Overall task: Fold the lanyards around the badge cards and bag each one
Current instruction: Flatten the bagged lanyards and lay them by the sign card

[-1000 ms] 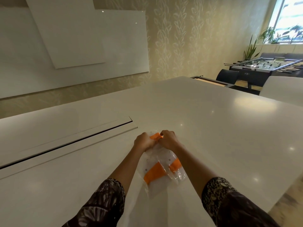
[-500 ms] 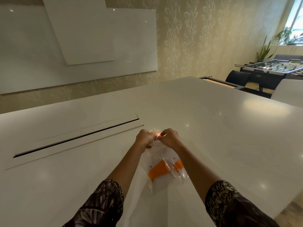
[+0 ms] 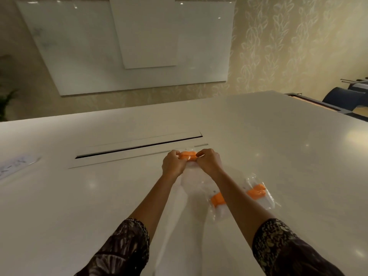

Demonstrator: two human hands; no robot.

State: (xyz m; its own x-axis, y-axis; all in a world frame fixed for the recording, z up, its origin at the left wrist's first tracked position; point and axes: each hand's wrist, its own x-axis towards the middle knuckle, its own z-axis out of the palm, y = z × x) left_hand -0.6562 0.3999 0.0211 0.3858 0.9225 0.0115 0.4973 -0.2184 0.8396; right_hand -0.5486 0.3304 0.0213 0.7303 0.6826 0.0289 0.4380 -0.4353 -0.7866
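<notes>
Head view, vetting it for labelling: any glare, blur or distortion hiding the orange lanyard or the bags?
Head view: dim, warm light; glints dot the white table, none hiding the orange lanyard pinched between left hand and right hand; wide-angle bending skews the whiteboard; the frame is slightly soft, so the clear bag by the right forearm has faint edges.

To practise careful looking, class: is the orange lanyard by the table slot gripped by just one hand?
No: the left hand and the right hand both pinch the orange lanyard between them.

A whiteboard [image 3: 79,46] hangs behind the slotted white table [image 3: 278,146].
</notes>
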